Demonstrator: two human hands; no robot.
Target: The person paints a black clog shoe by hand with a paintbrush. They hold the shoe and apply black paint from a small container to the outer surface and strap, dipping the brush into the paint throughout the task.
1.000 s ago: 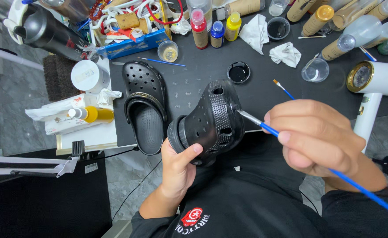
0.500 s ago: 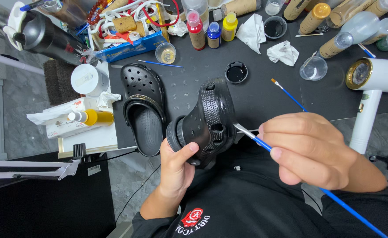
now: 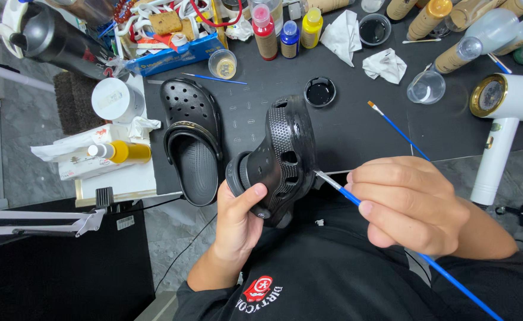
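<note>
My left hand [image 3: 240, 223] grips a black clog [image 3: 279, 157] by its heel, holding it on its side above my lap. My right hand [image 3: 407, 202] pinches a blue-handled paintbrush [image 3: 338, 189] whose tip touches the clog's edge. A second black clog [image 3: 193, 139] lies flat on the black mat [image 3: 356, 128] to the left. A small open pot of black paint [image 3: 320, 91] sits just beyond the held clog.
Paint bottles in red [image 3: 264, 24], blue [image 3: 289, 37] and yellow [image 3: 312, 25] stand at the back. A white hair dryer [image 3: 508, 119] lies at right, a spare blue brush [image 3: 398, 129] and crumpled tissues [image 3: 385, 64] on the mat, a clear cup [image 3: 426, 87], and a yellow spray bottle [image 3: 122, 151] at left.
The held clog has been turned more onto its side and lowered slightly. The brush tip moved down along the clog's edge.
</note>
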